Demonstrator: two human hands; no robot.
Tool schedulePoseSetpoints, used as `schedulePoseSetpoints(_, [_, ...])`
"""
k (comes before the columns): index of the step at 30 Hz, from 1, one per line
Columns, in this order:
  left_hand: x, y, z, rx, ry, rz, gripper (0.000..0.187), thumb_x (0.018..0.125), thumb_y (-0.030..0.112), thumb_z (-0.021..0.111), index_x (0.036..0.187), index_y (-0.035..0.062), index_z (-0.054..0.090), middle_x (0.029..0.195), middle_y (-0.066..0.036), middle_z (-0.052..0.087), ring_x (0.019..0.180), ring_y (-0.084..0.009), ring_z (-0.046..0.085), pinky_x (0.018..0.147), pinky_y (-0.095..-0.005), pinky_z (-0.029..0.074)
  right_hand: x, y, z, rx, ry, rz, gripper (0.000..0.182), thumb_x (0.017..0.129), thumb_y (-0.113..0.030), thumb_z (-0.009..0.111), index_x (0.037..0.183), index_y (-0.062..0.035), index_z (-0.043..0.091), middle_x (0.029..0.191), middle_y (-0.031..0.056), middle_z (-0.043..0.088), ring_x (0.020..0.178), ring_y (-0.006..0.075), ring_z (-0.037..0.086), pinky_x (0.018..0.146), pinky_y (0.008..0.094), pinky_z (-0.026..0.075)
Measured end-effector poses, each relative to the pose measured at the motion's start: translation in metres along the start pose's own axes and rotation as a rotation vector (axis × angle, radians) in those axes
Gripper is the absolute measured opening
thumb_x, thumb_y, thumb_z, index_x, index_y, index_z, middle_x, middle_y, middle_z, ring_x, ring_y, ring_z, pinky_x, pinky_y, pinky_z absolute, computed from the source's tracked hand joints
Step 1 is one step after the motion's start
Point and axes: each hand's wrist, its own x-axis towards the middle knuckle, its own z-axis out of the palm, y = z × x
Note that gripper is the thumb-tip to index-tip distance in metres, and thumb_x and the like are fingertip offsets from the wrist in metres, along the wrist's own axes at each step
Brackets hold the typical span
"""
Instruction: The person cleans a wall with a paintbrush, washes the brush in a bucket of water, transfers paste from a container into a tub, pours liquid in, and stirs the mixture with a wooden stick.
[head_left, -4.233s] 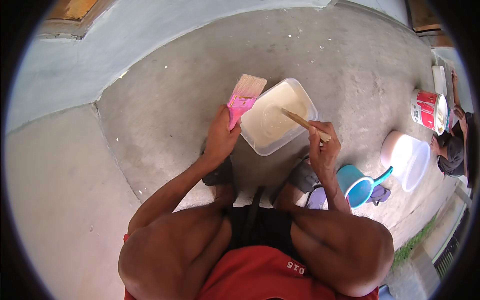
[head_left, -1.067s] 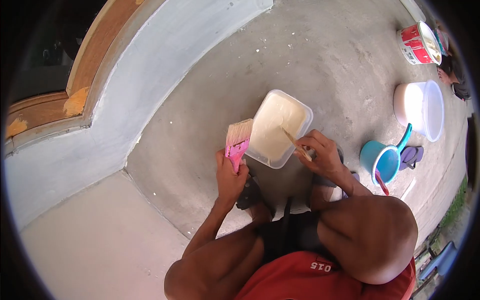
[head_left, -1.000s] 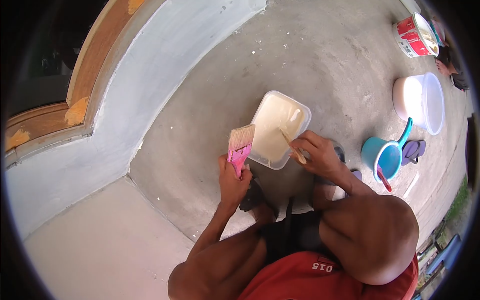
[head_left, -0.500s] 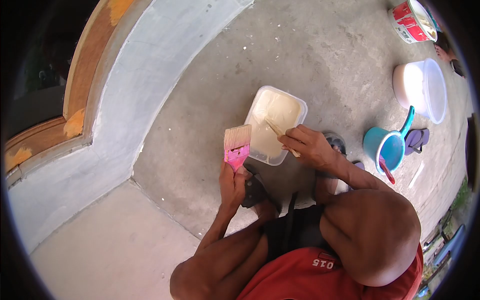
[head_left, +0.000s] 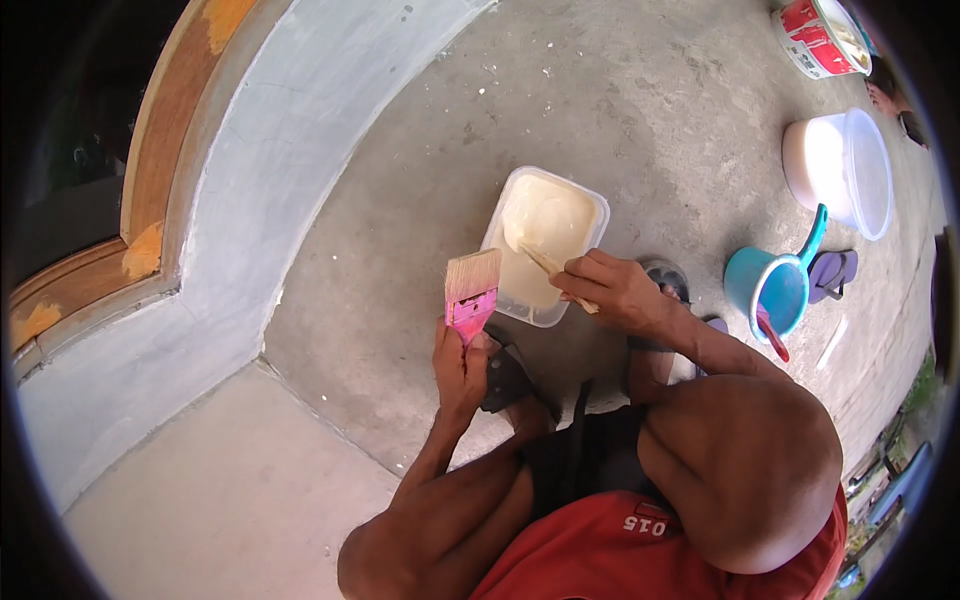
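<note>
A wide paint brush (head_left: pixel 472 292) with pink handle and pale bristles stands bristles-up in my left hand (head_left: pixel 461 370), whose fingers wrap its handle. My right hand (head_left: pixel 615 292) grips a thin wooden stick (head_left: pixel 546 264), its far end dipping into cream paint (head_left: pixel 550 222). That paint lies in a rectangular translucent tub (head_left: pixel 604 212) on the concrete floor, in front of my feet. The brush is beside the tub's near left side, above it in height.
To the right are a teal dipper (head_left: pixel 745 283) with a red-handled item (head_left: pixel 770 335) inside, a purple sandal (head_left: pixel 832 275), a clear round tub (head_left: pixel 868 175) and a red-white bucket (head_left: pixel 808 40). Another person's foot (head_left: pixel 881 100) shows top right. A grey wall (head_left: pixel 270 150) rises left.
The stick's tip and my right hand have shifted slightly left in the paint. The view has moved a little; my left hand still holds the brush.
</note>
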Motion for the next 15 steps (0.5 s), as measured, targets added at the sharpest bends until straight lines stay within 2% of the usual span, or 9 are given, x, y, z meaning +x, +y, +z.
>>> schedulePoseSetpoints(1, [0.000, 0.004, 0.001, 0.000, 0.001, -0.001, 0.027, 0.090, 0.004, 0.049, 0.113, -0.0053, 0.060, 0.100, -0.016, 0.055, 0.088, -0.0275, 0.056, 0.076, -0.0346, 0.047, -0.002, -0.004, -0.002, 0.061, -0.092, -0.037, 0.032, 0.078, -0.004, 0.076, 0.109, -0.0055, 0.068, 0.095, 0.0066, 0.062, 0.083, 0.0253, 0.064, 0.068, 0.0354, 0.056])
schedulePoseSetpoints(2, [0.000, 0.011, 0.002, -0.019, -0.008, -0.024, 0.026, 0.090, 0.004, 0.049, 0.112, -0.0053, 0.060, 0.099, -0.015, 0.054, 0.087, -0.0273, 0.056, 0.076, -0.0351, 0.048, -0.005, -0.005, -0.007, 0.063, -0.094, -0.042, 0.032, 0.078, -0.004, 0.076, 0.109, -0.0055, 0.068, 0.095, 0.0066, 0.062, 0.083, 0.0253, 0.064, 0.068, 0.0354, 0.056])
schedulePoseSetpoints(5, [0.001, 0.009, 0.001, -0.015, -0.009, -0.014, 0.025, 0.091, 0.004, 0.050, 0.112, -0.0051, 0.061, 0.097, -0.014, 0.053, 0.084, -0.0257, 0.056, 0.074, -0.0350, 0.048, -0.009, 0.000, -0.019, 0.094, -0.123, 0.066, 0.033, 0.078, -0.004, 0.076, 0.110, -0.0061, 0.068, 0.095, 0.0060, 0.062, 0.084, 0.0252, 0.064, 0.067, 0.0352, 0.055])
schedulePoseSetpoints(7, [0.001, 0.006, 0.002, 0.003, -0.012, 0.022, 0.024, 0.091, 0.004, 0.051, 0.111, -0.0049, 0.061, 0.096, -0.014, 0.052, 0.082, -0.0244, 0.056, 0.072, -0.0344, 0.048, -0.004, 0.010, -0.023, -0.060, 0.051, 0.090, 0.027, 0.080, -0.006, 0.073, 0.106, -0.0077, 0.065, 0.092, 0.0038, 0.057, 0.082, 0.0222, 0.062, 0.065, 0.0345, 0.055])
schedulePoseSetpoints(11, [0.008, 0.022, 0.005, -0.011, -0.020, 0.020, 0.021, 0.093, 0.006, 0.051, 0.109, -0.0051, 0.060, 0.094, -0.012, 0.050, 0.075, -0.0195, 0.056, 0.063, -0.0321, 0.049, 0.001, 0.007, -0.011, -0.108, 0.063, 0.040, 0.027, 0.081, -0.006, 0.073, 0.106, -0.0076, 0.065, 0.091, 0.0046, 0.058, 0.081, 0.0234, 0.062, 0.065, 0.0343, 0.056])
schedulePoseSetpoints(13, [0.008, 0.023, 0.005, 0.003, -0.015, 0.031, 0.020, 0.093, 0.006, 0.052, 0.108, -0.0052, 0.060, 0.094, -0.011, 0.049, 0.073, -0.0182, 0.056, 0.061, -0.0315, 0.048, -0.009, 0.002, -0.015, 0.020, -0.066, 0.010, 0.026, 0.081, -0.007, 0.073, 0.107, -0.0076, 0.066, 0.092, 0.0046, 0.059, 0.082, 0.0242, 0.062, 0.065, 0.0342, 0.056])
schedulePoseSetpoints(15, [0.007, 0.017, 0.005, -0.061, -0.024, -0.029, 0.019, 0.094, 0.007, 0.053, 0.107, -0.0053, 0.060, 0.094, -0.010, 0.048, 0.073, -0.0172, 0.056, 0.059, -0.0311, 0.048, -0.017, 0.004, -0.025, 0.018, -0.072, 0.036, 0.027, 0.082, -0.007, 0.073, 0.107, -0.0078, 0.066, 0.095, 0.0044, 0.059, 0.084, 0.0236, 0.062, 0.066, 0.0344, 0.056])
